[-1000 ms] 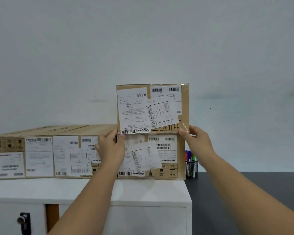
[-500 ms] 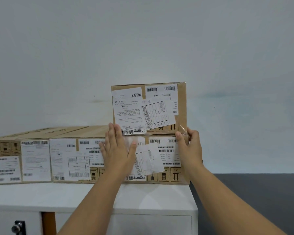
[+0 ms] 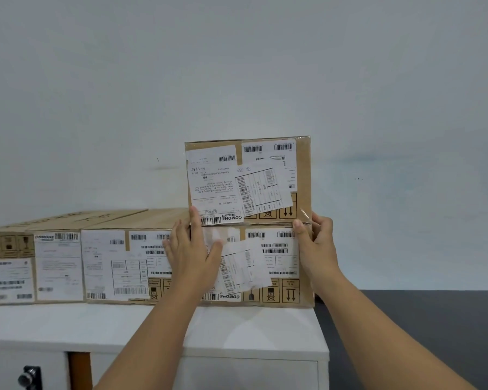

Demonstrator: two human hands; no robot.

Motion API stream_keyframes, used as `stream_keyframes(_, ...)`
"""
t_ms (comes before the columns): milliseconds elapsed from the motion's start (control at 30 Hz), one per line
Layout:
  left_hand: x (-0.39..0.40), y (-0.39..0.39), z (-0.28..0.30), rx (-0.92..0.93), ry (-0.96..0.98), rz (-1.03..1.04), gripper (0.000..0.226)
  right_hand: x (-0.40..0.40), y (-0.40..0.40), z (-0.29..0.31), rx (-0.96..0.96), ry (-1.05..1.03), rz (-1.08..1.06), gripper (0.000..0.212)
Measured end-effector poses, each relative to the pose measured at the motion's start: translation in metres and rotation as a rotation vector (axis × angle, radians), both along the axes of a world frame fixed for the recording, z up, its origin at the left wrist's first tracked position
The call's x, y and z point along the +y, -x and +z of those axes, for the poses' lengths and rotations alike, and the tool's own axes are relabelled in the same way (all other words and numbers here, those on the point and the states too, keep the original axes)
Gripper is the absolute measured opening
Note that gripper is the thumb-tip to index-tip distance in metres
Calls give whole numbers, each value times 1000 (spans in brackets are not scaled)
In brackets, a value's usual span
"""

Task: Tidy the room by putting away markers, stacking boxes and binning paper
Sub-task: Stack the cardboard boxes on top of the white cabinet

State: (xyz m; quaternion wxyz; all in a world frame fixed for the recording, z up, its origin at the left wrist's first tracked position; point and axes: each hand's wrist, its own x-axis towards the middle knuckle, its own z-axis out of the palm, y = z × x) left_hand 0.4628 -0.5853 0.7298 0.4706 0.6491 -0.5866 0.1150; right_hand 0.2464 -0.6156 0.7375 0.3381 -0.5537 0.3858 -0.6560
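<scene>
Two hands are on the boxes. The left hand (image 3: 193, 253) is flat and spread wide, fingers pointing up, pressed on the front of the bottom box (image 3: 276, 266); its fingertips reach up to the lower left corner of the top box (image 3: 302, 175). It is pushing, not holding anything. The right hand (image 3: 317, 243) curls round the right edge where the two boxes meet, thumb on the front and fingers round the side (I cannot tell how tight the hold is).

The top box sits right on the bottom box, at 12 o'clock from it, and their right sides line up. Both are brown card with white labels (image 3: 213, 184) and barcodes stuck on the front. The top one's big label is upside down.

At 9 o'clock from the bottom box is a second box (image 3: 116, 266), touching it, and a third box (image 3: 23, 266) lies further out at 9 o'clock, touching that one. All the low boxes stand in a row on a white cabinet (image 3: 251, 330). Behind them is a plain pale wall (image 3: 237, 66). At 3 o'clock from the cabinet is a dark floor (image 3: 448, 319). At 7 o'clock, on the cabinet front, is a small black knob (image 3: 28, 377).
</scene>
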Motion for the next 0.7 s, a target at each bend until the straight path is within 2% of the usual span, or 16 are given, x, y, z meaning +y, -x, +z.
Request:
stream_keyframes(200, 2, 1, 1, -29, -66, 24, 85, 0, 2, -1, 46, -21, 19, 37)
stream_keyframes(367, 6, -6, -2, -132, -146, 14, 85, 6, 2, 1, 161, -42, -79, 33)
stream_keyframes(533, 30, -18, -20, -196, -229, 0, 83, 21, -24, -17, 76, -127, -168, 57)
stream_keyframes(700, 74, -25, -39, -285, -255, -10, 76, 63, -41, -29, 324, -128, -384, 76)
